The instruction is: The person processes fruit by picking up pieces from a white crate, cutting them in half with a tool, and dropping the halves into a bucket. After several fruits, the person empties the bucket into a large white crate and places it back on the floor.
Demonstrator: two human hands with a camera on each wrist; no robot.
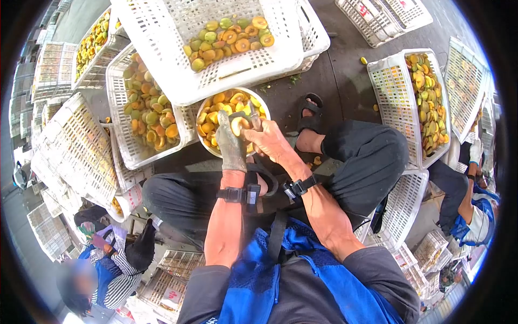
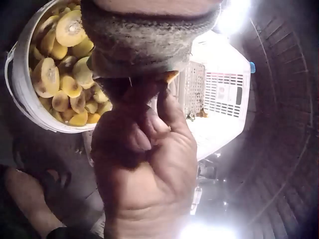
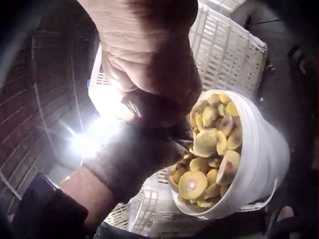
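Above a round white bucket (image 1: 264,103) of cut yellow-orange fruit, two hands meet. The left hand (image 1: 232,144), in a soiled grey glove, pinches a pale orange fruit piece (image 1: 239,126). Bare fingers of the right hand (image 1: 268,141) curl round a small greyish tool (image 1: 254,117) against that piece. From the left wrist view, the bare right hand (image 2: 149,159) lies just under the left glove (image 2: 142,47). In the right wrist view the hands overlap beside the bucket (image 3: 264,149), and their fingertips are hidden.
A large white crate (image 1: 186,92) with fruit halves stands beyond the bucket. Fruit-filled crates are at left (image 1: 116,108) and right (image 1: 402,108). Sandalled feet (image 1: 310,116) and bent knees flank the hands. Other people sit at lower left (image 1: 108,270) and right (image 1: 477,216).
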